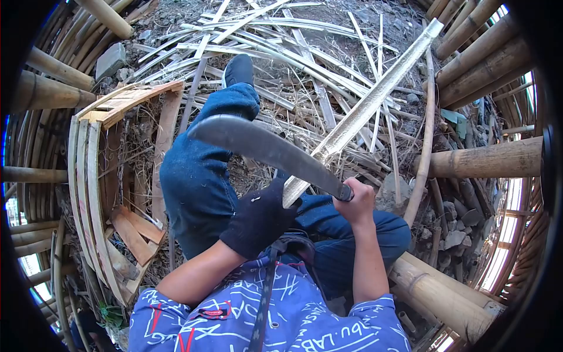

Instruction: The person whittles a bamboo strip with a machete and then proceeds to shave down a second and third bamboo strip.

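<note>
My left hand (267, 212), in a black knit glove, is closed around the near end of a long split bamboo strip (375, 97). Pale inner face up, the strip slants away to the upper right. My bare right hand (355, 200) grips the dark handle of a machete (258, 145). Its broad, curved blade points to the upper left and crosses over the strip just beyond my gloved hand. Part of the strip is hidden under the blade, and its near end disappears into the glove.
Loose bamboo slivers (281, 50) litter the ground ahead. A wooden frame (94, 176) stands at left, with a grey block (110, 60) behind it. Thick bamboo poles (481, 157) line the right, above stones (454, 237). My bent leg (193, 176) lies under the blade tip.
</note>
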The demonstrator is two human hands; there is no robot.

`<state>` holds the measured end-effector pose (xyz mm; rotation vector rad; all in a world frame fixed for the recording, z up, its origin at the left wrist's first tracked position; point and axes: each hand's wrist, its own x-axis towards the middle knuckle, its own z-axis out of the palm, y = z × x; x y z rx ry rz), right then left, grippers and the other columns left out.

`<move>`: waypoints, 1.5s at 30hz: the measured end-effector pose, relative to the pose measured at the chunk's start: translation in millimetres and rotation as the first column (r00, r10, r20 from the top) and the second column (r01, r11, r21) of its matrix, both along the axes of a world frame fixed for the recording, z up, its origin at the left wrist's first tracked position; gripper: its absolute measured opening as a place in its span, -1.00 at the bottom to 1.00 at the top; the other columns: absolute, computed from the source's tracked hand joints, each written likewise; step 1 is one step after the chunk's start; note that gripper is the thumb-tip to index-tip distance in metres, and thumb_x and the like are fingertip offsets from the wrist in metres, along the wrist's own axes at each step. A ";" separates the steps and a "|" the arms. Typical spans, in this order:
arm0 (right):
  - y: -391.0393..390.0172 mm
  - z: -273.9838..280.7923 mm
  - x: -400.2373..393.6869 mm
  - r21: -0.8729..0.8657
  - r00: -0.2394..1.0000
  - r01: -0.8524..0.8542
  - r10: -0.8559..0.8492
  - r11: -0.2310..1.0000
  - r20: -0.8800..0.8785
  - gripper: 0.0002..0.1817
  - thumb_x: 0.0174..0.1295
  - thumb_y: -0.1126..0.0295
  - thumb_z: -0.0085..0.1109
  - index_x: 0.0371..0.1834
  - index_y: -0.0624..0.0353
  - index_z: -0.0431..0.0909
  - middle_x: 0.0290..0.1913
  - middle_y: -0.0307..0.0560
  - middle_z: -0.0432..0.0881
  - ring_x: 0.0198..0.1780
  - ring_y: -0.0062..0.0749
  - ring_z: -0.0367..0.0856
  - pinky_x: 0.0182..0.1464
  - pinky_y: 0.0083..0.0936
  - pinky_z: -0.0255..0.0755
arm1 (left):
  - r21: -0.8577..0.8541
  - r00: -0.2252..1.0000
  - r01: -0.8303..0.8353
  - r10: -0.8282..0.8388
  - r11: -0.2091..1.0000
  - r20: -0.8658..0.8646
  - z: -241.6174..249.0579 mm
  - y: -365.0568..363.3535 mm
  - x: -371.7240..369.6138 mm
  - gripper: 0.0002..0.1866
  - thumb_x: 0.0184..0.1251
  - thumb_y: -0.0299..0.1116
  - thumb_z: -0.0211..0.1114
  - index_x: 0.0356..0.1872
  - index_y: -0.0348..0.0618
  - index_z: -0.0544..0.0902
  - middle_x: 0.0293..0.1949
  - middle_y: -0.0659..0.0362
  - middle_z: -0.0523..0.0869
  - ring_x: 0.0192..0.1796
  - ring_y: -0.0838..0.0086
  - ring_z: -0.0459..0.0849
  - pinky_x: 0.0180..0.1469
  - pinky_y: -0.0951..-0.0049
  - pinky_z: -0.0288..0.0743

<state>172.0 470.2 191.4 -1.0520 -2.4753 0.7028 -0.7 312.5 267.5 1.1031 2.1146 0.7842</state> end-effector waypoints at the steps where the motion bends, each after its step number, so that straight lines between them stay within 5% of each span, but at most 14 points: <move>1: 0.3 -1.9 0.4 0.004 1.000 -0.009 0.009 1.000 0.001 -0.82 -0.20 0.40 0.33 -0.64 0.17 0.48 -0.67 0.03 0.54 -0.55 -0.06 0.61 -0.48 -0.32 0.44 | 0.013 0.999 0.000 0.000 1.000 -0.035 0.0 -1.0 -0.6 -0.65 0.16 -0.21 0.33 -0.18 -0.26 0.51 -0.36 -0.16 0.65 -0.27 -0.05 0.66 -0.27 0.10 0.53; 8: 14.5 -17.0 11.0 0.051 0.999 -0.008 0.010 0.999 -0.040 -0.82 -0.18 0.39 0.27 -0.66 0.15 0.43 -0.71 0.00 0.49 -0.61 -0.06 0.55 -0.50 -0.29 0.41 | -0.022 0.997 0.020 -0.021 1.000 -0.079 4.8 -14.5 -9.9 -0.67 0.16 -0.20 0.33 -0.25 -0.24 0.50 -0.40 -0.17 0.64 -0.32 -0.05 0.67 -0.30 0.08 0.52; 11: 29.6 -23.2 18.2 -0.091 0.967 0.229 -0.237 0.969 -0.088 -0.83 -0.13 0.43 0.26 -0.64 0.21 0.43 -0.74 -0.09 0.49 -0.67 -0.33 0.52 -0.53 -0.39 0.37 | -0.158 0.999 0.009 -0.015 0.987 -0.038 11.2 -21.4 -1.1 -0.64 0.17 -0.14 0.31 -0.27 -0.25 0.48 -0.42 -0.18 0.64 -0.33 -0.10 0.66 -0.30 0.04 0.52; 13: 30.5 -19.6 13.0 -0.400 0.876 0.388 -0.467 0.830 -0.119 -0.82 -0.06 0.44 0.26 -0.62 0.26 0.45 -0.72 -0.22 0.49 -0.66 -0.59 0.44 -0.55 -0.52 0.31 | -0.144 1.000 0.002 0.001 0.990 0.020 9.6 -18.4 2.2 -0.60 0.17 -0.09 0.30 -0.26 -0.26 0.48 -0.43 -0.19 0.64 -0.32 -0.12 0.65 -0.29 0.01 0.50; 15: 17.8 -12.8 9.1 -0.393 0.876 0.351 -0.446 0.850 -0.183 -0.80 -0.04 0.42 0.31 -0.60 0.25 0.47 -0.69 -0.30 0.48 -0.63 -0.66 0.40 -0.56 -0.58 0.27 | -0.135 1.000 0.008 -0.007 0.991 0.005 0.7 -9.1 -1.6 -0.58 0.17 -0.06 0.30 -0.29 -0.27 0.48 -0.44 -0.19 0.64 -0.32 -0.10 0.66 -0.30 0.03 0.51; 17: -5.3 12.4 0.7 -0.472 0.929 0.175 -0.304 0.864 -0.212 -0.77 -0.06 0.40 0.36 -0.61 0.24 0.48 -0.70 -0.28 0.49 -0.64 -0.66 0.39 -0.57 -0.58 0.27 | -0.143 1.000 0.005 -0.005 0.990 -0.004 -2.0 -1.4 -8.7 -0.57 0.17 -0.05 0.31 -0.31 -0.27 0.49 -0.44 -0.19 0.64 -0.33 -0.08 0.66 -0.30 0.05 0.52; 19: -26.2 38.0 -11.6 -0.340 0.983 0.011 -0.073 0.940 -0.171 -0.76 -0.07 0.40 0.37 -0.65 0.23 0.47 -0.71 -0.21 0.48 -0.66 -0.64 0.38 -0.57 -0.57 0.28 | -0.160 0.999 0.031 -0.033 0.987 -0.010 -3.2 2.5 -9.5 -0.57 0.16 -0.03 0.31 -0.33 -0.27 0.49 -0.44 -0.19 0.64 -0.33 -0.07 0.67 -0.30 0.06 0.52; 23: -31.4 22.9 -15.9 -0.309 0.996 -0.062 0.037 0.949 -0.086 -0.80 -0.18 0.37 0.36 -0.60 0.23 0.53 -0.61 0.07 0.59 -0.51 -0.06 0.65 -0.43 -0.34 0.50 | -0.108 0.999 0.038 -0.040 0.993 -0.013 -3.9 4.7 -2.6 -0.60 0.15 -0.08 0.34 -0.36 -0.26 0.50 -0.44 -0.17 0.64 -0.32 -0.02 0.67 -0.30 0.12 0.51; 30: 6.2 0.9 -3.7 0.001 0.997 -0.062 0.062 0.998 0.037 -0.84 -0.17 0.33 0.27 -0.63 0.12 0.48 -0.63 0.08 0.58 -0.50 0.05 0.62 -0.42 -0.18 0.51 | 0.069 0.992 0.060 -0.052 0.996 -0.116 -5.6 -5.8 3.6 -0.67 0.15 -0.15 0.34 -0.30 -0.22 0.52 -0.49 -0.13 0.64 -0.39 -0.02 0.66 -0.36 0.09 0.50; 38: 42.1 -18.4 16.7 0.079 0.999 -0.041 0.043 0.996 -0.023 -0.83 -0.16 0.36 0.24 -0.67 0.16 0.46 -0.64 0.09 0.56 -0.54 0.02 0.60 -0.46 -0.18 0.47 | -0.098 0.997 -0.010 0.018 0.995 0.080 10.7 -19.9 -2.1 -0.62 0.16 -0.16 0.34 -0.20 -0.29 0.54 -0.43 -0.17 0.64 -0.32 -0.01 0.67 -0.33 0.13 0.49; 40: 69.2 -26.0 33.4 -0.004 0.979 0.205 -0.205 0.979 0.015 -0.81 -0.13 0.38 0.21 -0.68 0.23 0.43 -0.68 0.08 0.53 -0.60 -0.11 0.57 -0.50 -0.28 0.42 | -0.141 0.991 -0.056 0.071 0.989 0.109 26.2 -25.1 -7.9 -0.60 0.13 -0.16 0.37 -0.19 -0.31 0.57 -0.42 -0.16 0.66 -0.34 0.08 0.71 -0.33 0.21 0.49; 43: 74.5 -24.8 32.0 -0.171 0.925 0.362 -0.376 0.916 -0.056 -0.80 -0.11 0.40 0.20 -0.68 0.29 0.42 -0.71 0.02 0.48 -0.65 -0.28 0.47 -0.51 -0.38 0.36 | -0.088 0.980 -0.123 0.135 0.988 0.148 22.8 -29.9 -8.8 -0.61 0.12 -0.20 0.37 -0.18 -0.33 0.57 -0.43 -0.14 0.66 -0.38 0.13 0.70 -0.34 0.22 0.48; 45: 59.9 -16.3 24.3 -0.240 0.917 0.335 -0.374 0.911 -0.139 -0.79 -0.06 0.37 0.27 -0.60 0.25 0.46 -0.69 -0.21 0.48 -0.62 -0.56 0.41 -0.51 -0.50 0.32 | -0.099 0.988 -0.082 0.093 0.992 0.121 20.7 -28.5 -13.9 -0.63 0.14 -0.22 0.36 -0.18 -0.33 0.57 -0.47 -0.08 0.66 -0.44 0.21 0.68 -0.38 0.26 0.47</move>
